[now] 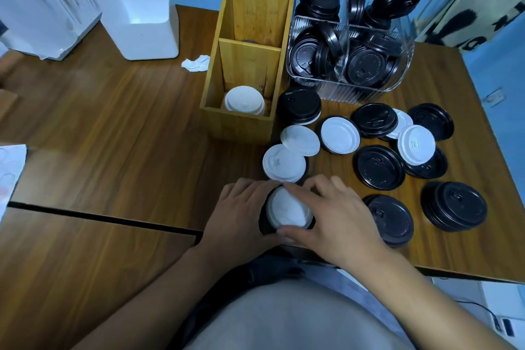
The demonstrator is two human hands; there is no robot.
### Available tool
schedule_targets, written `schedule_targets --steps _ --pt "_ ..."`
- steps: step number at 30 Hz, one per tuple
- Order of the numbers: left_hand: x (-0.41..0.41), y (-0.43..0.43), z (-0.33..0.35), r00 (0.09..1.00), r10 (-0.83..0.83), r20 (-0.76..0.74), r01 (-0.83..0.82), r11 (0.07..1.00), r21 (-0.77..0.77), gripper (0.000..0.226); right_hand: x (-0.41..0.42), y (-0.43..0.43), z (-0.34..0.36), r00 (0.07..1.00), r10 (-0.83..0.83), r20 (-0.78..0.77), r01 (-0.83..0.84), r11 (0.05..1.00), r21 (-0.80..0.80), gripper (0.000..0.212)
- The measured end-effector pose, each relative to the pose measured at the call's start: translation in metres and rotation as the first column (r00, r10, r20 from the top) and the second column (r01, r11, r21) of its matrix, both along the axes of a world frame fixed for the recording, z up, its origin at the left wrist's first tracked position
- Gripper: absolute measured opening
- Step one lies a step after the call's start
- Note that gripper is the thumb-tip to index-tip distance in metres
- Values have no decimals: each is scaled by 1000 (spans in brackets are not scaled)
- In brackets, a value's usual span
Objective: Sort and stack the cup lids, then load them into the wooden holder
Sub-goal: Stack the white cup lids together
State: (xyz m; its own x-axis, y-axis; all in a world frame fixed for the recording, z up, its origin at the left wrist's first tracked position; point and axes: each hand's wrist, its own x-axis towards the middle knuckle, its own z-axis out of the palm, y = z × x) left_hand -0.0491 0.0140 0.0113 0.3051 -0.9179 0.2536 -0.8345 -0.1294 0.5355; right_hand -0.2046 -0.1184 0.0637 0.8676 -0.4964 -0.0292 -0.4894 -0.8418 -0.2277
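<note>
- Both hands worked at the near edge of the brown wooden desk [113, 122]. The left hand [241, 207] curled its grip round the left side of a white round plastic lid [287, 209]. The right hand [335, 213] pinched the same lid between thumb and fingertips.
- That lid seemed to sit on something black, probably another lid; how many pieces were stacked there could not be told.
- The tall wooden three-compartment holder [244, 125] stood just behind. Its nearest compartment already held a stack of white lids [244, 99]. Dark shapes showed low in the other two, too hidden to identify.
- Plenty remained unsorted:
  - two loose white lids [284, 162] overlapped just beyond the hands;
  - single flat black lids [380, 167] and mixed black-and-white pairs lay scattered to the right;
  - a short stack of black lids [454, 206] sat near the right edge.
- A clear ribbed plastic bin [369, 88] beside the holder was crammed with jumbled black lids.
- Judged overall, loading had begun with the white lids, but most sorting and nearly all the black lids were left.
</note>
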Motion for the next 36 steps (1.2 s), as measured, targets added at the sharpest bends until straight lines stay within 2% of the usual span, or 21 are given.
schedule_targets --steps 5,9,12,15,16,18,21,25,27,29,33,36 --pt "4 2 -2 999 -37 6 36 999 31 83 3 -2 -8 999 -42 6 41 990 135 86" --pt "5 3 -4 999 -42 12 41 999 28 81 6 -5 -6 999 -17 -46 24 986 163 91" --pt "4 2 -3 1000 -31 7 30 999 33 77 7 -14 2 996 26 -83 -10 982 187 85" --pt "5 3 -1 1000 -31 5 31 998 46 79 7 -24 5 985 -90 149 32 937 349 60" --pt "5 3 -1 1000 -28 1 28 998 51 79 9 -29 5 963 -135 234 46 936 350 51" --pt "5 3 1 1000 -26 -14 27 998 59 79 17 -40 5 952 -119 281 50 969 241 44" --pt "6 3 3 999 -43 -34 44 997 56 78 34 -72 11 980 1 201 -23 994 108 57" --pt "7 5 4 997 -65 -38 66 997 42 76 56 -113 23 992 122 7 -122 981 148 67" --pt "5 5 4 997 -72 -18 72 997 42 76 60 -121 26 993 103 -57 -88 971 223 67" --pt "3 6 4 997 -80 10 80 996 26 76 59 -122 27 998 48 -40 -37 970 241 65" --pt "1 8 3 994 -103 43 103 995 -5 74 58 -117 23 997 11 -74 -3 994 105 64" --pt "-3 7 3 993 -105 48 106 994 -7 75 61 -112 18 995 10 -97 1 993 114 62"
